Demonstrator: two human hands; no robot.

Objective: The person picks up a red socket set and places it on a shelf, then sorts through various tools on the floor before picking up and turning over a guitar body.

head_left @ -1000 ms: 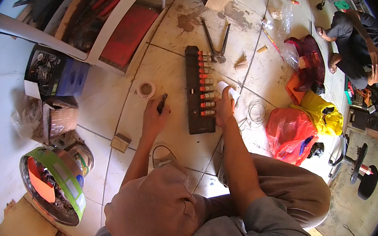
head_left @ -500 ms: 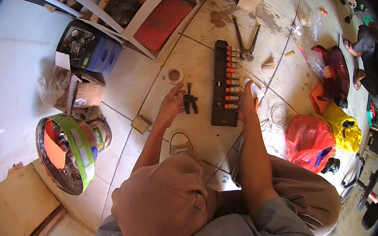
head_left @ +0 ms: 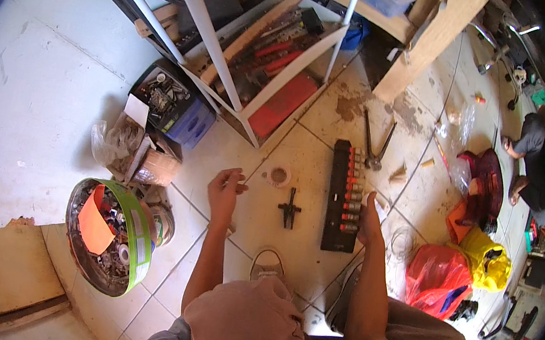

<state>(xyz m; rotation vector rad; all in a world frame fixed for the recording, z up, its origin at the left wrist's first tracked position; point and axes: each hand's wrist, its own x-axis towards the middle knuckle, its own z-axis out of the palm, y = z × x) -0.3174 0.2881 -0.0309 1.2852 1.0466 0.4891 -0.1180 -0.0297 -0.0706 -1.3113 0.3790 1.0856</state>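
My left hand [head_left: 224, 195] is raised over the tiles, left of a roll of tape [head_left: 278, 176], its fingers loosely bent and apart with nothing in them. Right of it, a small black cross-shaped tool [head_left: 290, 209] lies on the floor, touched by neither hand. A long black tray [head_left: 336, 197] holds a row of sockets [head_left: 353, 196] with red-orange bands. My right hand [head_left: 369, 223] is at the tray's near right side, seen edge-on, with its fingers mostly hidden. Beside it shows a white sheet-like piece [head_left: 381, 208]; whether I hold it cannot be made out.
Long-handled pincers [head_left: 376, 148] lie beyond the tray. A white shelf [head_left: 251, 117] with tools stands far left, a green-rimmed tub [head_left: 136, 242] of hardware nearer. Red [head_left: 436, 276] and yellow [head_left: 487, 258] bags sit right. Another person [head_left: 544, 147] is at far right.
My left hand has moved left, away from the black tool, which now lies at a different angle. My right hand stays by the tray. The view has shifted, showing more of the shelf.
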